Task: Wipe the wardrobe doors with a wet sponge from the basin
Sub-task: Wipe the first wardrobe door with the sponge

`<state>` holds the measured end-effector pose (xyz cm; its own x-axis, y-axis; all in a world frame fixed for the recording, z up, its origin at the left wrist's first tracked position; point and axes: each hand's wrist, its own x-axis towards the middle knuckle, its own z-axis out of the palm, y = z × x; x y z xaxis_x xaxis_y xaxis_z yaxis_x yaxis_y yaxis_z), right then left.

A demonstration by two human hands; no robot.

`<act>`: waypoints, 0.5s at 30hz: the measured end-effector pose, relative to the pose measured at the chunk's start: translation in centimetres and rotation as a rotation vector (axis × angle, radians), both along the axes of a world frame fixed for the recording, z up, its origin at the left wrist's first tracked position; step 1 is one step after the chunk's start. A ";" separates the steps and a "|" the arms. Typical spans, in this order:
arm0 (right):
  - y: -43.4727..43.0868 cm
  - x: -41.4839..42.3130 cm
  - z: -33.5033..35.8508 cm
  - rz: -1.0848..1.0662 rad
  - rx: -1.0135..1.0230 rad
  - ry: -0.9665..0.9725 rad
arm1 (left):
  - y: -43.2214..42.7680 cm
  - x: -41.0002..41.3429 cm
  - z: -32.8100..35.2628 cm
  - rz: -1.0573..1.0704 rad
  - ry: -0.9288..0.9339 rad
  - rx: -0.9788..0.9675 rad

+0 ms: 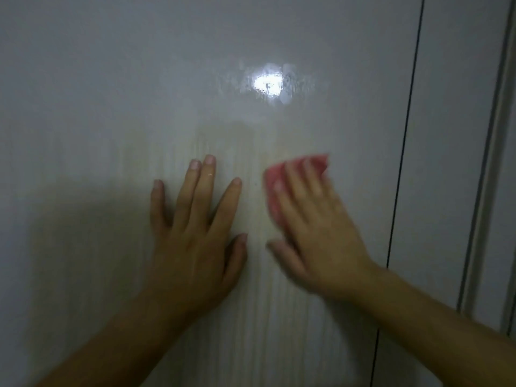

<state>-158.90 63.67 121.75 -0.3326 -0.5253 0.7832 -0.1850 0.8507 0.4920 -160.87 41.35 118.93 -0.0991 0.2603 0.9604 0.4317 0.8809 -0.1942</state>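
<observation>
A pale, faintly grained wardrobe door (pixel 83 79) fills the frame, with a dark vertical seam (pixel 410 107) at right, a bright light reflection (pixel 269 83) at upper centre and shadow (pixel 69 233) at lower left.

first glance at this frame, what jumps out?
The bright glare on a smeared patch of the wardrobe door, upper centre, grabs the eye first. Below it, the blurred right hand presses a pink sponge flat to the door, and the left hand lies spread on the panel beside it. A dark door gap runs down the right.
</observation>
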 end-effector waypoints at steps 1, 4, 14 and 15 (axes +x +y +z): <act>-0.3 0.1 -1.4 0.021 0.101 -0.011 | -0.8 0.0 0.0 0.010 -0.004 0.014; -0.6 -0.1 -0.1 -0.020 0.129 0.012 | -3.4 -0.3 0.1 0.064 -0.032 0.082; -5.7 -0.8 -0.9 0.076 0.226 0.014 | -7.0 -1.1 -0.1 0.052 -0.035 0.052; -5.7 -0.9 -0.1 0.063 0.235 0.026 | -7.4 -1.0 -0.1 0.029 -0.038 0.048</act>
